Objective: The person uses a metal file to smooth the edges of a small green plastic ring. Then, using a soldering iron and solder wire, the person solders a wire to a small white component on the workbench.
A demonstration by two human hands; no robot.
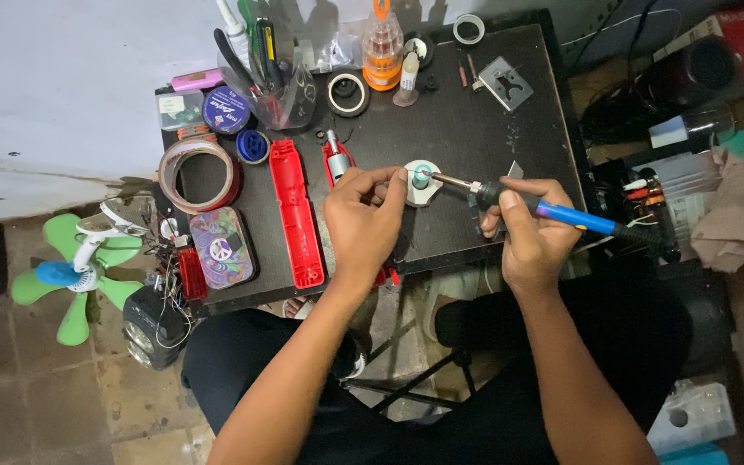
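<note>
My right hand (529, 226) grips a soldering iron (561, 212) with a blue and black handle, its metal tip pointing left at a small white round part with a teal centre (421, 181) on the dark table (475, 129). My left hand (365, 215) is pinched beside that part, fingertips touching it or a thin wire next to it. Under the left hand lies a red device with a small motor (335, 161).
A long red plastic casing (296, 215) lies left of my hands. Tape rolls (200, 176), a patterned tin (221, 247), a cup of tools (273, 77) and an orange screwdriver set (382, 52) crowd the table's back. A green fan (75, 271) sits on the floor at left.
</note>
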